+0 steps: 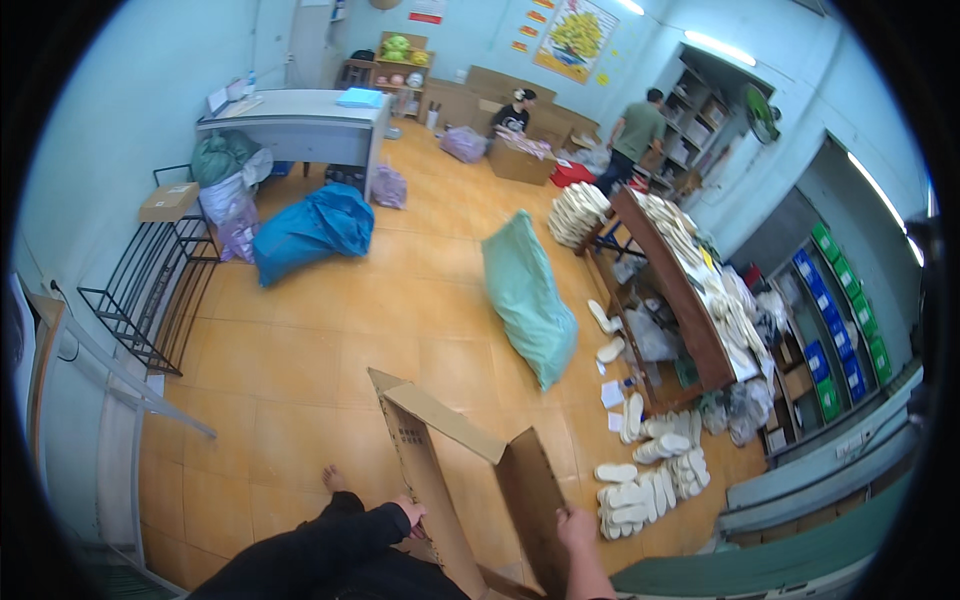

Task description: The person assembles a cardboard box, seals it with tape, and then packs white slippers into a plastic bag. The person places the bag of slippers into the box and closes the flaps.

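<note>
Low in front of me I hold a brown cardboard box with its walls spread into a frame. Tiled floor shows through its middle, and its nearest part runs down out of the picture. My left hand is closed on the edge of the left wall, beside a patch of dark print. On the right wall's edge, my right hand grips with bent fingers. Beyond the box a tall pale green sack stands on the floor, apart from both hands.
White shoe soles lie in rows at the right, below a brown table heaped with more. A blue sack and a black metal rack are at the left. Two people, one seated and one standing, are at the back.
</note>
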The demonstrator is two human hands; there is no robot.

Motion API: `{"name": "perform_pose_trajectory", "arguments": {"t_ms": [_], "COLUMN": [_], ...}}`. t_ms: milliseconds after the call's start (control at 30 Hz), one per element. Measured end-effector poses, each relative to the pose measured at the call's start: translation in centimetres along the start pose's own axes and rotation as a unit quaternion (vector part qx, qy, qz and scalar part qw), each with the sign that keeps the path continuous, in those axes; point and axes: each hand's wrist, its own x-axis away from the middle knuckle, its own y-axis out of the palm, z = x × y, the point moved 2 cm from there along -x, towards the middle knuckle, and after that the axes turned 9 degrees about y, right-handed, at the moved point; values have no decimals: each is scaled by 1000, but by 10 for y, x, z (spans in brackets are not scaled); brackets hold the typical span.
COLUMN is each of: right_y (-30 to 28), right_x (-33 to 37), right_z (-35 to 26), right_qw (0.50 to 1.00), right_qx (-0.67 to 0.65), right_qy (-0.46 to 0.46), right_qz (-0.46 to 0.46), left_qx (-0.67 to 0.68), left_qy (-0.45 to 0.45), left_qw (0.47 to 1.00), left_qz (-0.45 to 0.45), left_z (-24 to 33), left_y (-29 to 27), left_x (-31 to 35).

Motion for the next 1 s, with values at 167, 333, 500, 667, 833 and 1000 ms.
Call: {"name": "perform_pose_trajectory", "arguments": {"t_ms": [167, 333, 500, 667, 833, 1000], "right_y": [-46, -111, -193, -238, -233, -143], "right_x": [-100, -194, -263, -327, -393, -448], "right_z": [-176, -357, -509, -660, -789, -853], "right_qw": [991, 953, 926, 910, 837, 867], "right_qx": [-29, -182, -144, -231, -460, -354], "right_qy": [-66, -169, -313, -289, -284, -337], "right_qz": [112, 172, 156, 187, -80, -99], "left_qx": [20, -34, -128, -103, -119, -232], "left_qy": [75, 162, 259, 369, 425, 305], "left_qw": [996, 983, 914, 822, 691, 671], "left_qz": [46, 79, 284, 421, 573, 635], "left_z": [53, 146, 222, 305, 417, 492], "left_y": [-101, -222, -349, -460, -556, -622], "left_x": [-13, -4, -11, 16, 55, 92]}}
